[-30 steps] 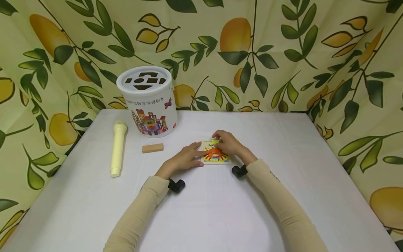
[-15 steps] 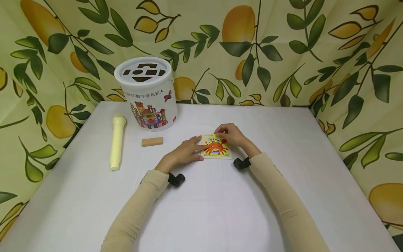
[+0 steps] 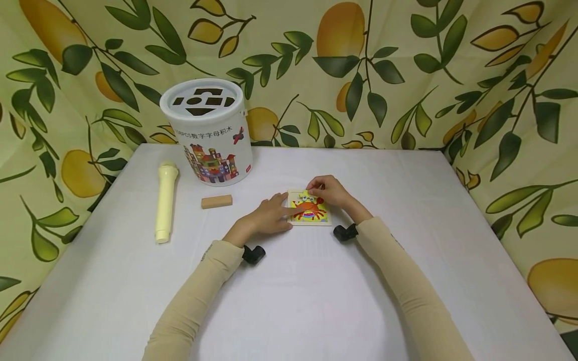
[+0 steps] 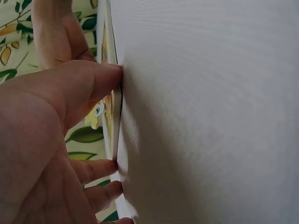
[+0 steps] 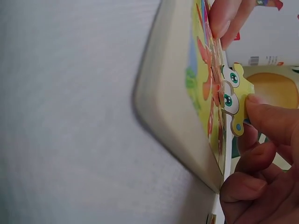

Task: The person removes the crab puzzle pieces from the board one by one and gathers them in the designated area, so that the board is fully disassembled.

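Note:
A small wooden jigsaw board with a picture of an orange crab lies flat on the table. My left hand rests at its left side with spread fingers; one finger reaches across the crab. In the left wrist view, the left thumb and other fingertips touch along the board's edge. My right hand is at the board's far right. Between its thumb and fingers it pinches a yellow jigsaw piece with two eyes, which stands tilted up at the board's surface. Some right fingers curl beneath.
Beyond the left hand lies a wooden block. Farther left is a pale yellow microphone-shaped stick. A white bucket with a slotted lid stands behind the block. A patterned curtain hangs around the white table.
The head view has shifted, moving the scene up the frame. My right hand has drawn slightly right, uncovering the crab's red claw, still pinching the eye piece. My left hand stays on the board.

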The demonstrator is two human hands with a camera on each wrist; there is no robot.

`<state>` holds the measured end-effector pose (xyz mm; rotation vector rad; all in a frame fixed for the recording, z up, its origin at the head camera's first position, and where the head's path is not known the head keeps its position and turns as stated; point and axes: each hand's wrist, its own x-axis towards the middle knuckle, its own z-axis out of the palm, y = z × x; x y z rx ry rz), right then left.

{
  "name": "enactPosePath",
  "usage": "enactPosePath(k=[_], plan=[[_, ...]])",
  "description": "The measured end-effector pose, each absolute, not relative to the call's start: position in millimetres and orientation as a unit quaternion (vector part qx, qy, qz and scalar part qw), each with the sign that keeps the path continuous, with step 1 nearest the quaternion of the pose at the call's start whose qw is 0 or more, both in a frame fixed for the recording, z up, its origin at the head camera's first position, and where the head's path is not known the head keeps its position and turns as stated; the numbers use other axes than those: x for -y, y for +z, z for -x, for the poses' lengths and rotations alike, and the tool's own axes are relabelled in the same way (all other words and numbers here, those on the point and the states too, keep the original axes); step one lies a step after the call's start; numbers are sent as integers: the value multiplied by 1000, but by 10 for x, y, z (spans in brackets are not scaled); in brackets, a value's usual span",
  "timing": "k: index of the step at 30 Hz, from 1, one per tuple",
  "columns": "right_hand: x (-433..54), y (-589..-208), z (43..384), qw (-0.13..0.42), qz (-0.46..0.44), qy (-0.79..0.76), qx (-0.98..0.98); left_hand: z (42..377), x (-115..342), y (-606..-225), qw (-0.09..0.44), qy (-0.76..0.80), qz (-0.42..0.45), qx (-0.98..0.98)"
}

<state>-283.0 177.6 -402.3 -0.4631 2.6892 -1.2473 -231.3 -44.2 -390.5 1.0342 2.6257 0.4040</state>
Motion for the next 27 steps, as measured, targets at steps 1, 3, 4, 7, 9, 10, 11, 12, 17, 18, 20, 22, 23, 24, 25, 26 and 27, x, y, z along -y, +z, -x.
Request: enactPosePath(k=[1,3,4,7,9,10,11,12,17,18,20,22,23,24,25,26,27], plan=[[-1774,-4024,2832,71,153,-414,-894,2307,434,-3900,149,130,-357,-913],[-1773,-4026,2834,72,153,-414,-895,2298,418,-3894,154,115,-354,-915],[-1773,-4027,2836,72,153,-413,-895,2293,412,-3891,156,112,-351,-916],[-1769,-4018,2832,71,145,-414,-896,2281,399,-3886,159,107,-345,-919],[-1767,-4012,2830,69,140,-414,-897,2277,394,-3884,160,105,-342,-920],[-1768,-4009,2830,68,137,-413,-898,2276,394,-3883,161,104,-341,-920],[-1769,-4005,2831,68,134,-413,-898,2275,392,-3880,161,103,-341,-920],[-1771,-3999,2831,68,130,-413,-899,2273,392,-3878,161,103,-341,-920],[-1843,-3952,2833,57,102,-422,-899,2274,377,-3872,164,105,-344,-918],[-1872,-3940,2837,53,98,-425,-898,2275,377,-3873,165,105,-344,-918],[-1946,-3928,2846,47,91,-431,-896,2276,379,-3878,165,104,-344,-918],[-2042,-3930,2851,50,80,-439,-894,2274,383,-3884,163,103,-343,-919],[-2098,-3935,2851,52,74,-441,-893,2272,386,-3883,163,105,-343,-919],[-2155,-3939,2847,55,65,-442,-893,2269,390,-3884,163,108,-343,-919],[-2214,-3946,2841,59,56,-441,-894,2267,393,-3882,164,113,-342,-918],[-2278,-3954,2834,62,48,-439,-895,2263,397,-3878,164,117,-342,-918],[-2342,-3957,2825,66,40,-436,-897,2260,402,-3877,164,120,-342,-917]])
